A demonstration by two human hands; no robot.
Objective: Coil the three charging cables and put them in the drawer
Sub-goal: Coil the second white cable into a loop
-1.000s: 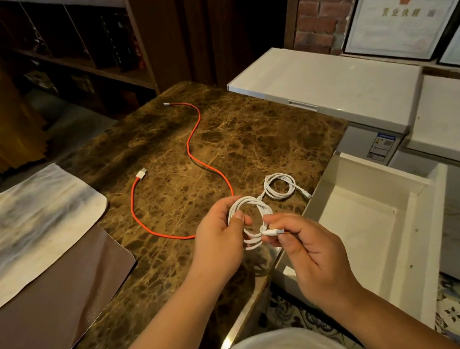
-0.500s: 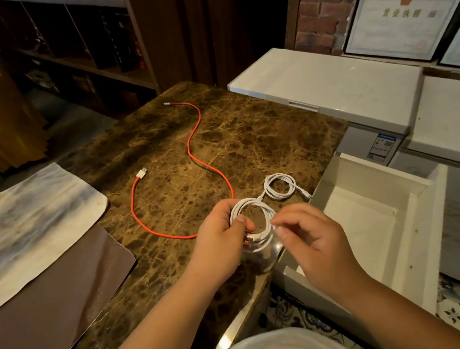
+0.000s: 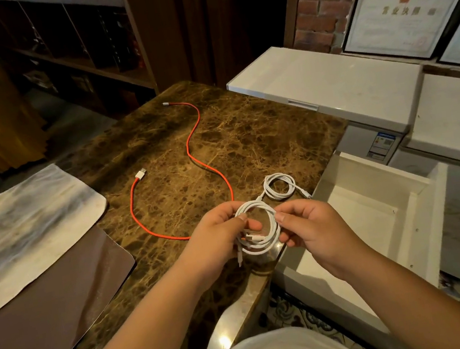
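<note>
A coiled white cable [image 3: 274, 238] is held between both hands over the table's near right corner. My left hand [image 3: 220, 235] pinches its left side and my right hand [image 3: 311, 228] pinches its right side. A plug end dangles below the coil. Just beyond lies a second white cable [image 3: 279, 186], coiled small on the marble table [image 3: 261, 133]. A red cable [image 3: 196, 155] snakes uncoiled across the table from the far side to behind my left hand. The white drawer [image 3: 415, 206] stands open to the right of the table, with nothing visible inside.
A grey-white cloth [image 3: 21, 223] and a brown mat [image 3: 49, 315] cover the table's left part. White chest freezers [image 3: 329, 84] stand behind the drawer. Dark shelves and a yellow chair are at the far left.
My right hand let go of the plug end it pinched, rose, and now grips the coil's right side. The coil is rounder. The other two cables have not moved.
</note>
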